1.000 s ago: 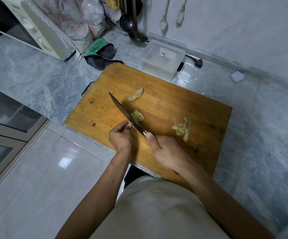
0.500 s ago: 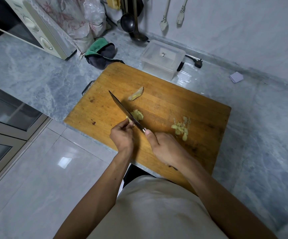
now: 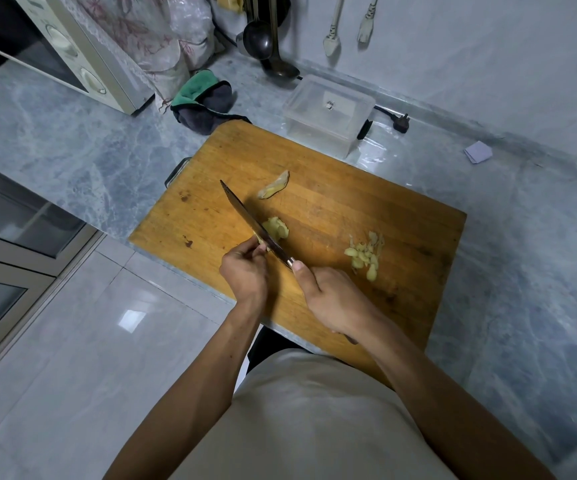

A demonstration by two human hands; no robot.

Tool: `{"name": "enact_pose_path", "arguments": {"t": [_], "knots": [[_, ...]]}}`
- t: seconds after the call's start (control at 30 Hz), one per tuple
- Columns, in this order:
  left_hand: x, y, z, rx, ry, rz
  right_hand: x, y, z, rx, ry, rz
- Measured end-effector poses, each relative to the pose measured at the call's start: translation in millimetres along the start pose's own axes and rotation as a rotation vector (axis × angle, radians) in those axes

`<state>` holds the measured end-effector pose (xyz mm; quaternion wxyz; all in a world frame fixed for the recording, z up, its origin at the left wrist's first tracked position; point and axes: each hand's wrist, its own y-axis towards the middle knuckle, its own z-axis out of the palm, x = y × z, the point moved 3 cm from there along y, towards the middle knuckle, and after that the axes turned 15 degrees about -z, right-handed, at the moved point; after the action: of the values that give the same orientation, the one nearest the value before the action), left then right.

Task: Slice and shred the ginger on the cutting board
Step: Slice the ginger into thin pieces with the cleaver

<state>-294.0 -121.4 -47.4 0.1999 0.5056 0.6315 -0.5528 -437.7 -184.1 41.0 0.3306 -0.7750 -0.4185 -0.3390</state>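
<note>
A wooden cutting board (image 3: 332,188) lies on the grey marble counter. My right hand (image 3: 335,299) grips the handle of a knife (image 3: 252,223), whose blade stands edge-down across a small stack of ginger slices (image 3: 276,228). My left hand (image 3: 245,271) pinches the near end of that ginger, right against the blade's left side. A larger uncut ginger piece (image 3: 273,185) lies farther back on the board. A little heap of cut ginger (image 3: 365,254) sits to the right of the knife.
A clear lidded plastic box (image 3: 328,112) stands behind the board. A green-and-grey cloth (image 3: 204,102) lies at the board's far left corner, with a microwave (image 3: 72,53) beyond it. Ladles and spoons hang on the wall. The board's near edge overhangs the counter edge above the floor.
Hardly anything has moved; the knife stays on the ginger stack and my left hand keeps pinching it, with only a slight shift of hands and blade.
</note>
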Motion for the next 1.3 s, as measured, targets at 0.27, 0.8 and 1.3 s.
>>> {"name": "enact_pose_path", "arguments": {"t": [0.27, 0.8, 1.3], "knots": [[-0.9, -2.0, -1.7, 0.017, 0.036, 0.029, -2.3, 14.8, 6.0, 0.029, 0.003, 0.000], [-0.3, -1.5, 2.2, -0.005, 0.080, 0.050, -15.5, 26.6, 12.6, 0.053, -0.090, 0.001], [-9.6, -5.7, -1.4, -0.005, 0.101, 0.032, -15.6, 35.2, 11.8, 0.060, -0.016, 0.050]]}}
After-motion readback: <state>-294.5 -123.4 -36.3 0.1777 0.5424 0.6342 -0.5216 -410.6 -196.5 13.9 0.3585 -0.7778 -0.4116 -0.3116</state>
